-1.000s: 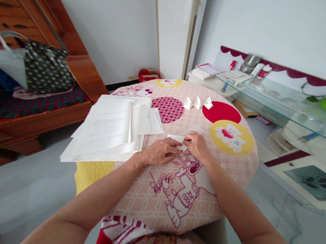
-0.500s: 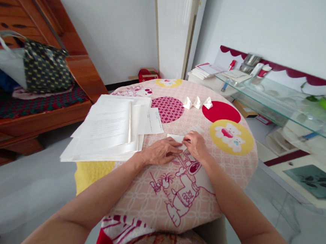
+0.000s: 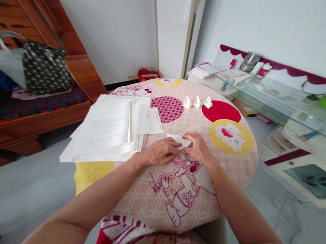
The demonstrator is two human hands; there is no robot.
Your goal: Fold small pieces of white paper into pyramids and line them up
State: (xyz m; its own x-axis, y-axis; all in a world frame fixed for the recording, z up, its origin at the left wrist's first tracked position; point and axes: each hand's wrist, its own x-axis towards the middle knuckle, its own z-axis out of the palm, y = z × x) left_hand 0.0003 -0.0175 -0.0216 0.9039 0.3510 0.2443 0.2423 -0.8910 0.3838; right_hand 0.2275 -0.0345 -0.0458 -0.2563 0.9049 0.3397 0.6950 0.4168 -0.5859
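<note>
A small folded piece of white paper [image 3: 179,139] lies on the round table near its middle. My left hand [image 3: 162,152] rests at the paper's left and near side, its fingers stretched out flat and pressing on it. My right hand [image 3: 197,147] has the paper's right end between thumb and fingers. The folds under my fingers are partly hidden. Farther back, several small folded white paper shapes [image 3: 197,102] stand in a row.
A stack of white paper sheets [image 3: 106,121] covers the table's left side, some printed. The table wears a patterned pink cloth [image 3: 151,196]. To the right is a glass shelf [image 3: 288,105]; to the left, a wooden bench [image 3: 83,82] holds a dotted bag [image 3: 46,65].
My right hand's fingers have shifted slightly right and spread from a tight pinch, uncovering more of the folded paper. My left hand stays nearly where it was.
</note>
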